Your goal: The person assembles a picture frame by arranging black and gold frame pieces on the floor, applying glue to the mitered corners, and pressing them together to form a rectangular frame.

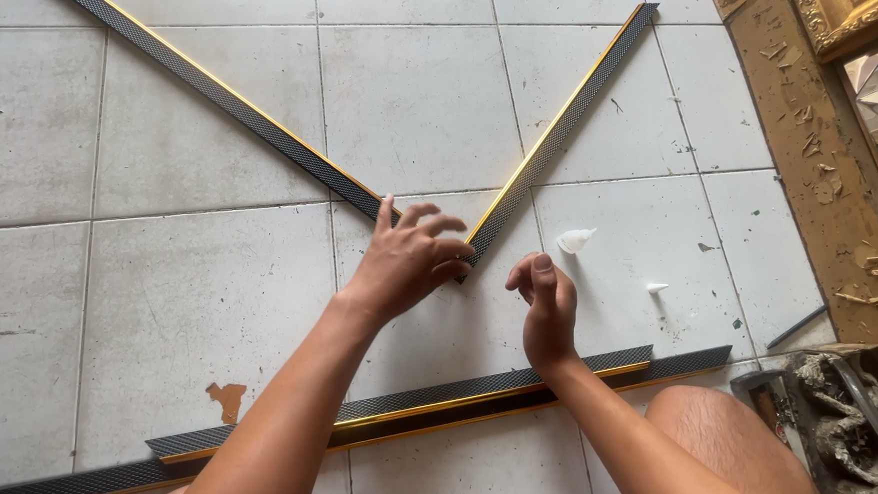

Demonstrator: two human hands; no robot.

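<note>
Four frame mouldings on the tiled floor (186,294), each dark with a woven carbon-like pattern and a thin gold edge: two laid in a V, two stacked side by side nearer the knees. Left moulding strip (198,74) running from the upper left corner down to the middle; right moulding strip (566,123) slanting from the upper right down to meet it, mitred ends touching at the point of the V. Left hand (408,260) spread loosely, fingers fanned and slightly curled, fingertips resting on that joint and covering it, nothing gripped. Right hand (544,298) just beside, hovering above the floor, fingers curled toward the thumb in a loose pinch; whether anything small sits between them, cannot tell. Two spare moulding strips (431,402) lying parallel beneath both forearms, one slightly shorter than the other, gold lips facing the near side. One small white glue bottle (575,240) on its side just right of the joint, with one small white cap (655,287) a little farther right. One gilded ornate frame (851,23) at the upper right corner, above a brown, flaking board (815,146) along the right edge.
</note>
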